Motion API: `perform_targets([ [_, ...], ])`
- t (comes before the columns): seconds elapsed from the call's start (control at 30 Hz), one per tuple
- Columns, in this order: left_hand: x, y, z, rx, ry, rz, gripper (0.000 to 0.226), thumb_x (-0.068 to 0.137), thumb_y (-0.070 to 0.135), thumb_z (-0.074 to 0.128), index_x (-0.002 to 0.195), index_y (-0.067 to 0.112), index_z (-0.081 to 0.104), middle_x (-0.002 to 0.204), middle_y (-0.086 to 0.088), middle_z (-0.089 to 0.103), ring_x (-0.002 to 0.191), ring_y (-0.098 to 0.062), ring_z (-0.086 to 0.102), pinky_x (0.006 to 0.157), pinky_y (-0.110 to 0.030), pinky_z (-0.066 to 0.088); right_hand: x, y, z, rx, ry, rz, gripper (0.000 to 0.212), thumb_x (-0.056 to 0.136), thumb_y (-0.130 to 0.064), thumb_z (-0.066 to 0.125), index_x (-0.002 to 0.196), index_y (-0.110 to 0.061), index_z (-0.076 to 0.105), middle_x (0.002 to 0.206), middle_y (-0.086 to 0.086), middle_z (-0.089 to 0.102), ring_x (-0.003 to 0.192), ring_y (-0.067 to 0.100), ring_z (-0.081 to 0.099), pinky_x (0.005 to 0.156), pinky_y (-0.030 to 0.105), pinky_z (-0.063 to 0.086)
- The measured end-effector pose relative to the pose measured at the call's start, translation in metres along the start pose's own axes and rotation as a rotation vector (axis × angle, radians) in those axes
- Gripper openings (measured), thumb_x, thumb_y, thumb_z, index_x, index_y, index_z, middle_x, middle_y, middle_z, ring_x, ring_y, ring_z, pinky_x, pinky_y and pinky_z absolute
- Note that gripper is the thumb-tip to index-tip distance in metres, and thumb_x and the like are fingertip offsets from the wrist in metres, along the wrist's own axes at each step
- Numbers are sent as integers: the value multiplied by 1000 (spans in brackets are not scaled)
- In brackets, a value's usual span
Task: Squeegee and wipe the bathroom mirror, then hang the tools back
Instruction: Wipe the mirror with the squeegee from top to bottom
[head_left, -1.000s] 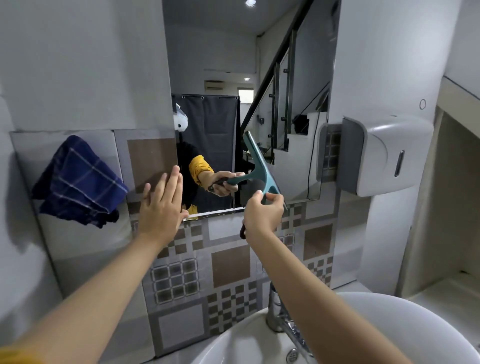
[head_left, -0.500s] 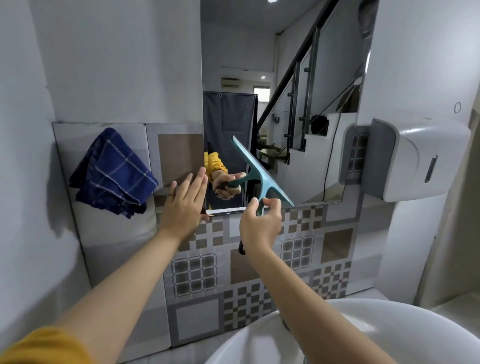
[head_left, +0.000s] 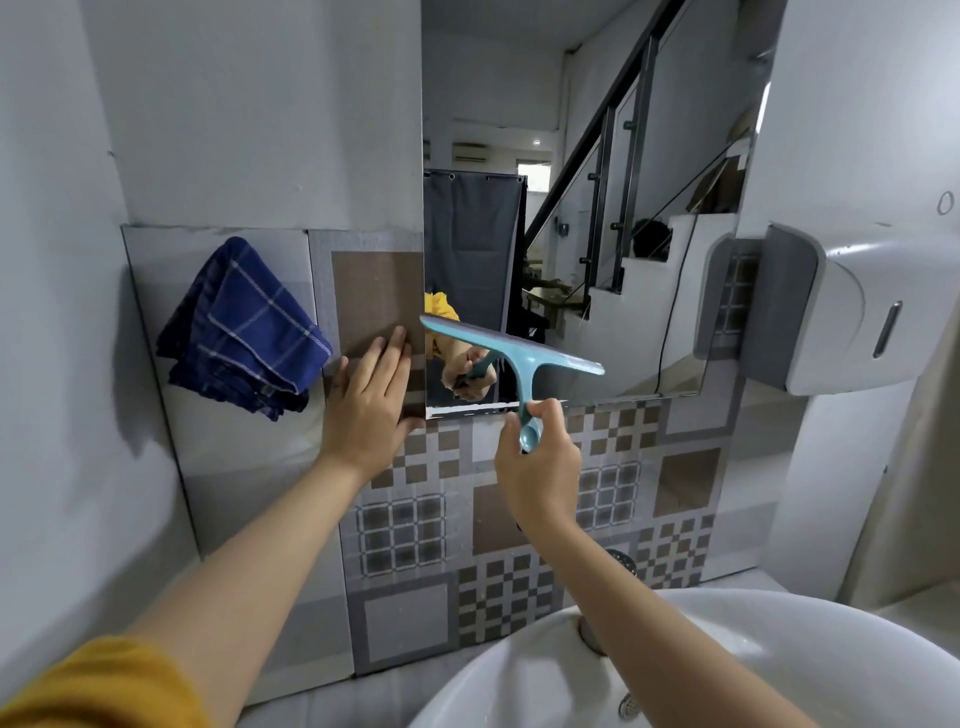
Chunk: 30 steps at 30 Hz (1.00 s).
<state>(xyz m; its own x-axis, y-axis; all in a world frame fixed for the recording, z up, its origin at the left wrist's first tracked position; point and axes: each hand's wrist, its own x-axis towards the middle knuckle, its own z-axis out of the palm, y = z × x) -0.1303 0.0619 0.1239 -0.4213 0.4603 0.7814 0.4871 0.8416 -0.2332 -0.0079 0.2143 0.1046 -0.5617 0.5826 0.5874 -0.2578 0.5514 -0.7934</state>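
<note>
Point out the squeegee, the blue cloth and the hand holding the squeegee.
squeegee (head_left: 519, 349): head view, on the teal blade bar.
blue cloth (head_left: 244, 327): head view, middle of the hanging folds.
right hand (head_left: 540, 467): head view, back of the hand gripping the handle.

both arms stretched forward, left hand (head_left: 370, 405) flat with fingers spread a bit, right hand (head_left: 540, 457) curled in a closed grip, thumb up.
</note>
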Motion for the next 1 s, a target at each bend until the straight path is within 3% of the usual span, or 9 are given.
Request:
perform_targets([
  [0.17,0,-2,2,-41,5,0,75,66,32,80,128,3,49,150,-11,30,135,-32,32,103,-54,32,1,15,-8,-130,-16,-104,14,94,-21,55,104,-12,52,77,2,60,55,11,53,46,27,44],
  [0.37,8,-12,-4,-71,17,20,92,63,35,82,137,4,37,150,-10,30,136,-30,32,103,-52,37,9,20,-8,-188,-8,-186,15,94,-21,56,105,-12,53,74,5,63,54,22,58,46,35,50],
  [0.57,13,-20,-9,-54,17,33,96,60,37,83,138,5,38,149,-9,33,135,-30,34,104,-49,32,10,26,-10,-236,-31,-254,18,93,-18,57,108,-10,54,73,5,63,54,21,58,45,26,45],
  [0.7,9,-9,-7,-23,-5,57,97,59,40,82,138,4,38,149,-9,33,135,-30,34,103,-50,33,5,47,-20,-285,-72,-269,15,93,-19,56,105,-10,54,66,6,60,50,22,55,43,33,47],
  [1.0,2,-10,-1,55,-26,49,97,59,33,84,139,4,36,149,-12,32,134,-32,35,103,-49,34,10,67,-36,-406,-140,-411,16,90,-15,60,104,-7,56,60,1,58,39,13,43,33,25,36],
])
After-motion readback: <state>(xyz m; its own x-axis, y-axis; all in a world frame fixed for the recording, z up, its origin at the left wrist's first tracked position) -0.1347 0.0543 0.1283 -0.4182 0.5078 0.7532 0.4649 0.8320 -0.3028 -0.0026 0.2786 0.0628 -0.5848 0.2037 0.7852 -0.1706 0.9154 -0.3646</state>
